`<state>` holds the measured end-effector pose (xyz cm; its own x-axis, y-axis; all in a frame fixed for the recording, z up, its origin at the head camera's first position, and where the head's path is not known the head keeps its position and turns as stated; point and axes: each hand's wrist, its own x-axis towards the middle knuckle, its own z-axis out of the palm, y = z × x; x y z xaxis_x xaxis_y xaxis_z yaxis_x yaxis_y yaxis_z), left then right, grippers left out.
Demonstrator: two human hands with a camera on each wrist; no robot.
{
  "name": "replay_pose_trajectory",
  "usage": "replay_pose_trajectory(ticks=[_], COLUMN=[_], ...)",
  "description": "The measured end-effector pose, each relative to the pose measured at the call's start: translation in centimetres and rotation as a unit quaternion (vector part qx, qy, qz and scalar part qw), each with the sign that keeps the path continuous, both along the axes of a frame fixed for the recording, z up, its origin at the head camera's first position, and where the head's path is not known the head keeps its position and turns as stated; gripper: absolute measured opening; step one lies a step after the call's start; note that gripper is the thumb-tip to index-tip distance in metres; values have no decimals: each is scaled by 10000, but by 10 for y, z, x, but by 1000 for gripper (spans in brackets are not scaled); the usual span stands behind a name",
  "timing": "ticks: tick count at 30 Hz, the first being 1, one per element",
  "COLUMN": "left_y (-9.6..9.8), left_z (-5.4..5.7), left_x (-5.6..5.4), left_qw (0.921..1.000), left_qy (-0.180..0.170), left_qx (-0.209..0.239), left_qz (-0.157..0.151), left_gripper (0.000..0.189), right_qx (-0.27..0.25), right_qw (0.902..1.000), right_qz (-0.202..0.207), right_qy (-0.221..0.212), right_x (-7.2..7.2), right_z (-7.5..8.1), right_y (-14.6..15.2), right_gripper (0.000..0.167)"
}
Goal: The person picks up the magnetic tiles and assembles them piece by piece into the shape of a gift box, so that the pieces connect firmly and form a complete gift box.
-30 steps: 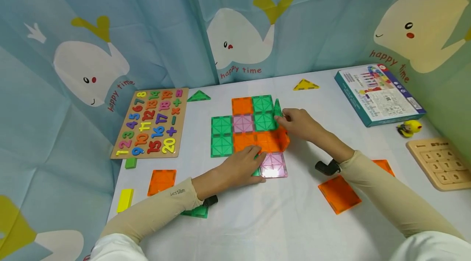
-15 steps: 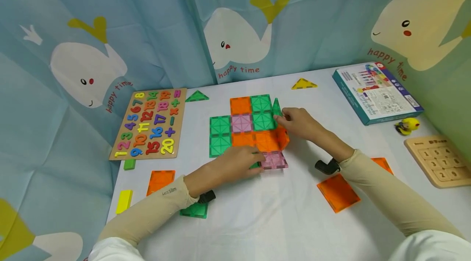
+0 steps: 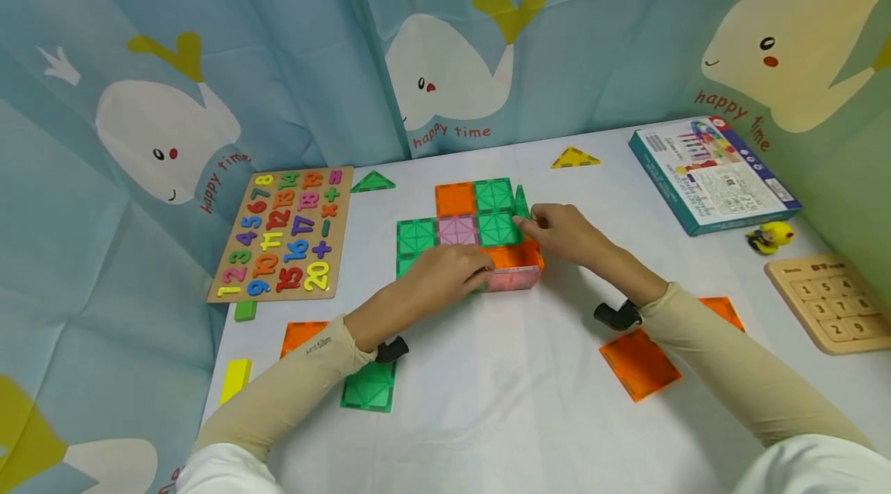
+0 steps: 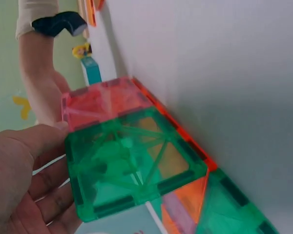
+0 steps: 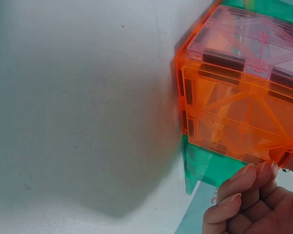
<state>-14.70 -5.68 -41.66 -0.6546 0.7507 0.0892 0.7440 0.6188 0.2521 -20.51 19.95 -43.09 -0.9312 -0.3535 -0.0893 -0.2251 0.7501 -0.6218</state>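
Observation:
My left hand pinches the upper edge of a green square magnetic tile, raised on edge beside a raised pink tile. In the left wrist view the thumb touches where these two tiles meet, and the fingers lie behind the green one. My right hand pinches the top corner of an upright orange tile, which meets the pink tile at a corner. Another upright green tile stands just behind it. Flat green tiles, an orange tile and a pink tile lie joined; my left hand hides part of this layout.
Loose orange tiles lie near the right forearm, and a loose green tile by the left one. A number board is at left. A box, a yellow toy figure and a wooden number board are at right.
The pink tile and the green one beside it have swung up from flat on the table to upright with my left hand. My right hand stays at the orange tile.

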Motion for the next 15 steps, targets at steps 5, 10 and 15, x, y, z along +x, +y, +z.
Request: replay_pose_trajectory(ticks=[5,10,15], left_y=[-10,-36,-74], left_z=[3,9,-1], left_x=[-4,-10,-23], left_qw=[9993,9900,9691], left_qy=[-303,-823,-1092], left_qx=[77,405,376], left_qz=[201,1076,2182], left_gripper=[30,31,32], right_qx=[27,24,42], right_qw=[10000,10000,9999], right_qz=[18,44,74], right_qy=[7,-6,-101], right_x=[0,-1,-1], right_z=[1,0,0], right_y=[-1,-1,0], right_gripper=[44,44,47])
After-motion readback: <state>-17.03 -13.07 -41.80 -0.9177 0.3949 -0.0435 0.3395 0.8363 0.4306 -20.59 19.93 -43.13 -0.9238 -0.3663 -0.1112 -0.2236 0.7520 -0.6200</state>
